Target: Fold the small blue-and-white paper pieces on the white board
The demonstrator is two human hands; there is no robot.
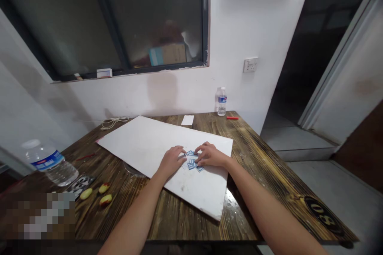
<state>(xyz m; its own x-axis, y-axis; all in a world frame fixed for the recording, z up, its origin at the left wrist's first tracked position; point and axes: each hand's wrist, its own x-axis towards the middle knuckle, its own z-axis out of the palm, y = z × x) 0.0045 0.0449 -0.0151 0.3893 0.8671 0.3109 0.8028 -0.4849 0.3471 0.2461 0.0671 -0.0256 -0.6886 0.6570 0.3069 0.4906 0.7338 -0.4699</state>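
Note:
Several small flat blue-and-white pieces [192, 164] lie in a loose cluster on a large white board [134, 139]. Their exact kind is too small to make out. At the left edge of the cluster is my left hand [172, 160], its fingers curved and apart, with nothing visible between them. From the right, my right hand [212, 154] reaches over the pieces. Its thumb and fingers are spread, and the fingertips touch or nearly touch the pieces, partly covering them.
The board lies askew on a dark wooden table [257, 159]. On the left are a large water bottle [50, 163] and several yellow-red fruits [105, 200]. Towards the back are a coiled cable [113, 122], a white card [187, 120], a small bottle [221, 102] and a red stick [232, 118].

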